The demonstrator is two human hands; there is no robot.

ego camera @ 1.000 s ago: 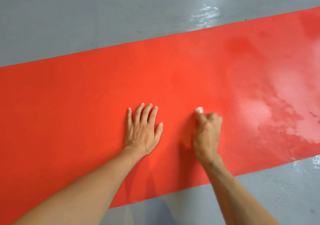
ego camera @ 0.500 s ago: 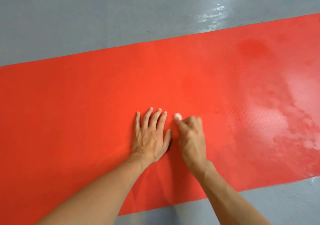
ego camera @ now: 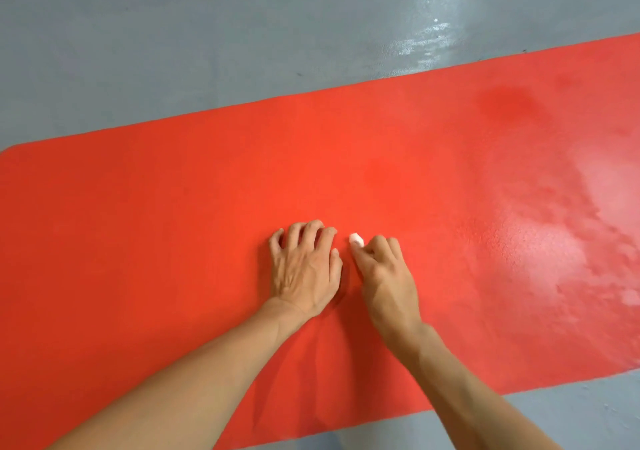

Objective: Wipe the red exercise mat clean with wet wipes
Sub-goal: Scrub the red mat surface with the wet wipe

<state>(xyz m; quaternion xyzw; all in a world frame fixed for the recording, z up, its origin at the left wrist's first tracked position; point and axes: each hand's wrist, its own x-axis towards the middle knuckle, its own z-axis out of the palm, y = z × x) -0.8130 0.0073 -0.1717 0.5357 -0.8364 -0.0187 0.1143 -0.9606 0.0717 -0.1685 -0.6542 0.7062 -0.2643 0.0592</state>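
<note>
1. The grey floor [ego camera: 173, 51] fills the far part of the scene and shows again in a strip along the near right edge; a glossy streak lies on it at the far right.
2. The red exercise mat [ego camera: 173, 241] lies flat on the floor and runs across the whole scene from left to right, its rounded far-left corner in view. Its right part carries a pale, shiny sheen, while the left and middle look matte.
3. The left hand [ego camera: 304, 269] rests palm down on the mat near its middle, fingers bent so that the tips press on the surface; it holds nothing.
4. The right hand [ego camera: 384, 276] sits just beside the left hand, on its right, knuckles up and fingers curled round the wipe.
5. The wet wipe [ego camera: 356, 239] shows only as a small white wad poking out at the far end of the right hand's fingers, against the mat and close to the left hand's thumb.
</note>
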